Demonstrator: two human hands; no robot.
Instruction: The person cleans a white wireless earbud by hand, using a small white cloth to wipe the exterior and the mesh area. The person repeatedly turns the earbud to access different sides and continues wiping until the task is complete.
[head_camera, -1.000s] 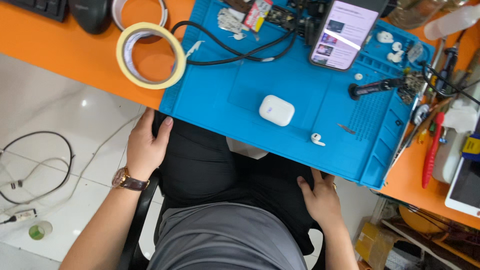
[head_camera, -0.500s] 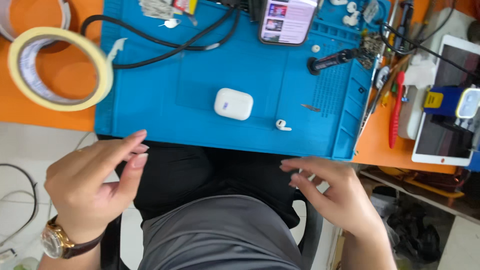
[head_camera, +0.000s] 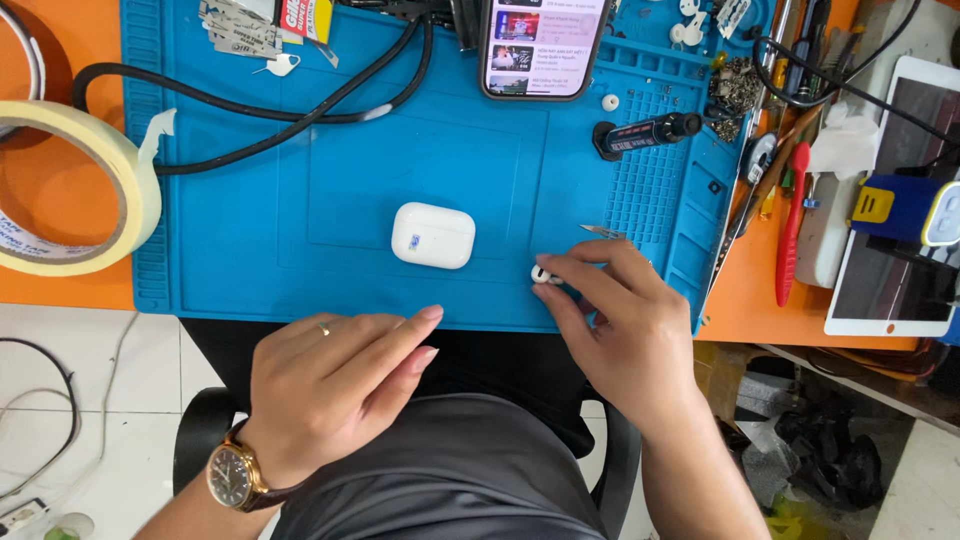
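Blue silicone repair mat (head_camera: 300, 230) lying on orange desk (head_camera: 60, 200), keeping small parts corralled. Right hand (head_camera: 625, 325) pinching white earbud (head_camera: 541, 272) at mat's near edge, thumb and forefinger closing on it. Left hand (head_camera: 335, 385) hovering empty, fingers loosely together, short of white charging case (head_camera: 432, 235). Half second earlier: both hands over lap, earbud lying untouched.

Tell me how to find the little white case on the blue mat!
Look at the big blue work mat on the orange desk. Near its middle, below the phone, lies the white earbud case. It is a smooth rounded box, much bigger than the tiny white earbud at the right hand fingertips.
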